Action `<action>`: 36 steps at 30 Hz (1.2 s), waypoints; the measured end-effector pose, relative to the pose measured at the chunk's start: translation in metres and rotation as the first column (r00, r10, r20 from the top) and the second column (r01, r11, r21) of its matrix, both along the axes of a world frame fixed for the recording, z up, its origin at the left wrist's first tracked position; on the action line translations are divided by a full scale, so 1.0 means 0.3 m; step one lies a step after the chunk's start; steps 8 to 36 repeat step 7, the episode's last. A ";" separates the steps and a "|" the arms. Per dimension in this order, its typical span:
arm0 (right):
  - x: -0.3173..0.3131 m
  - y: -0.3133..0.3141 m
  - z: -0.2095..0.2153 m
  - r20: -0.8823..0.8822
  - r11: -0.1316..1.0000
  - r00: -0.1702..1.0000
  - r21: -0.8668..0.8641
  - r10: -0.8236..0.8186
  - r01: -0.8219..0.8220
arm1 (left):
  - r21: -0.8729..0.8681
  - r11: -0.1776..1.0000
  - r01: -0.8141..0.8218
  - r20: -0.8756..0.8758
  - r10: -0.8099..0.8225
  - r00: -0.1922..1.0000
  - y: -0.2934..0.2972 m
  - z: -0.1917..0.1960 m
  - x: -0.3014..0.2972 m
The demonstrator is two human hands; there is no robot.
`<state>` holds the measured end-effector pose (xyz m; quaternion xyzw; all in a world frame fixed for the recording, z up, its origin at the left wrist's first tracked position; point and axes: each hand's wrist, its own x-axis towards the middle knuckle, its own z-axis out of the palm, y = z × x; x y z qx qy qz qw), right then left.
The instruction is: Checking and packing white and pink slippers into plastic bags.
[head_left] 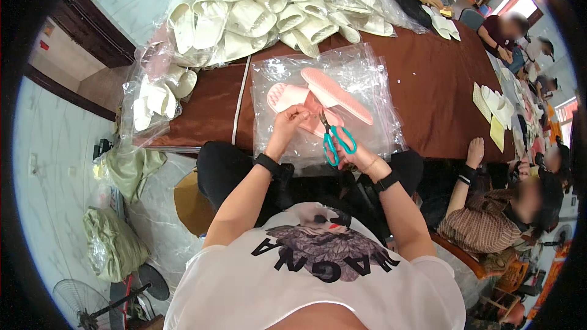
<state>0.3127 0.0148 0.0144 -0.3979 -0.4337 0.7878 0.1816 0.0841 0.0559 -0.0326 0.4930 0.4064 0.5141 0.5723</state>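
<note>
Two pink slippers [337, 95] lie on clear plastic bags [379, 85] in front of me, one turned sole-up and partly over the other, whose strap faces up. My right hand [350, 154] grips scissors [331, 140] with teal handles. Their blades point away from me, over the strap of the lower slipper. My left hand [290, 124] is closed in a pinch by that strap, just left of the blade tips. What its fingertips hold is too small to make out.
A heap of cream slippers [251, 18] in plastic covers the table's far left. The brown tablecloth [428, 85] reaches toward co-workers on the right. Cream slippers [496, 107] lie by a co-worker's hand [475, 151]. A fan [85, 305] and green sacks [113, 244] stand at lower left.
</note>
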 end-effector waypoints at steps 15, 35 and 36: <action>0.024 0.043 -0.050 0.183 0.971 0.963 0.173 -0.197 0.166 | 0.056 0.998 0.039 0.020 -0.040 0.999 0.000 -0.011 -0.019; 0.024 0.043 -0.050 0.183 0.971 0.963 0.173 -0.197 0.166 | 0.056 0.998 0.039 0.020 -0.040 0.999 0.000 -0.011 -0.019; 0.024 0.043 -0.050 0.183 0.971 0.963 0.173 -0.197 0.166 | 0.056 0.998 0.039 0.020 -0.040 0.999 0.000 -0.011 -0.019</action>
